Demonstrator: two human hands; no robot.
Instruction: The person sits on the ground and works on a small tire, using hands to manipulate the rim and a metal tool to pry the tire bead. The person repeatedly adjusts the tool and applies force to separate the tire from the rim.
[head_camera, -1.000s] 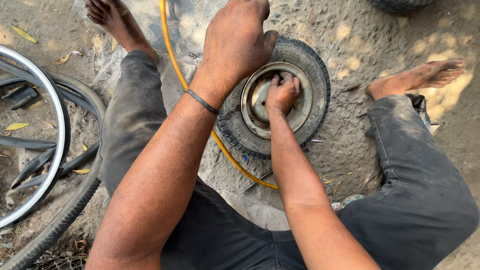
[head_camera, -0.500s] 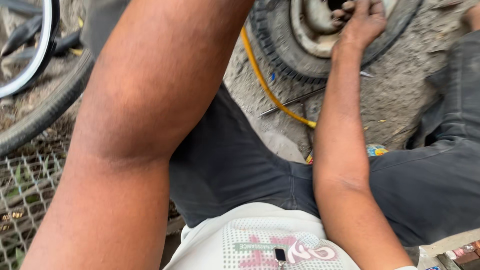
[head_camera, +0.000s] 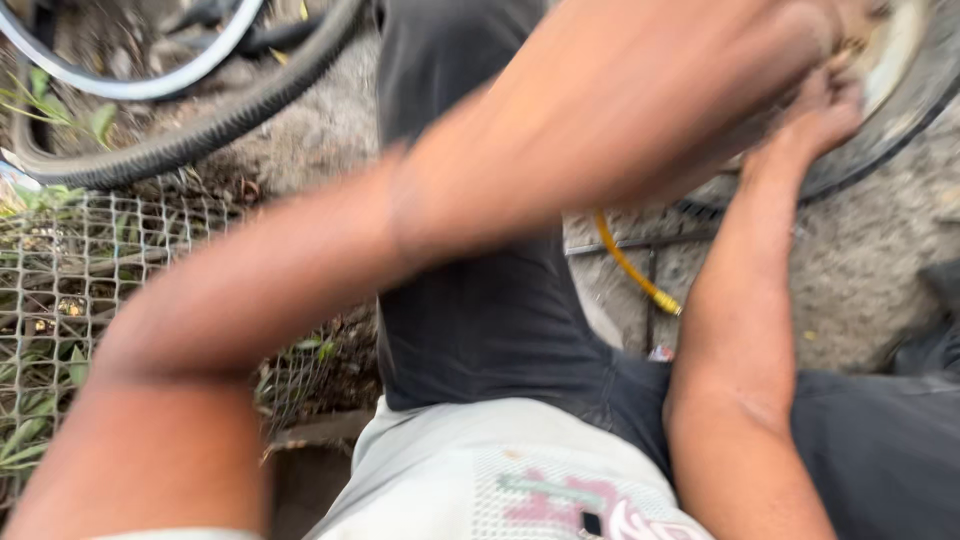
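Small tyred wheel (head_camera: 905, 130): flat on the dirt ground (head_camera: 860, 280), top right, between the legs. Right hand (head_camera: 815, 120): fingers pressed at its metal rim. Left hand (head_camera: 800, 35): blurred over the wheel, grip unclear. Yellow hose (head_camera: 630, 265): alongside. Bicycle wheel (head_camera: 180, 90): left.

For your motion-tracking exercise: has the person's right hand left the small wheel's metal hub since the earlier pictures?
No. The right hand is still on the metal hub of the small wheel; only the camera's view shifted.
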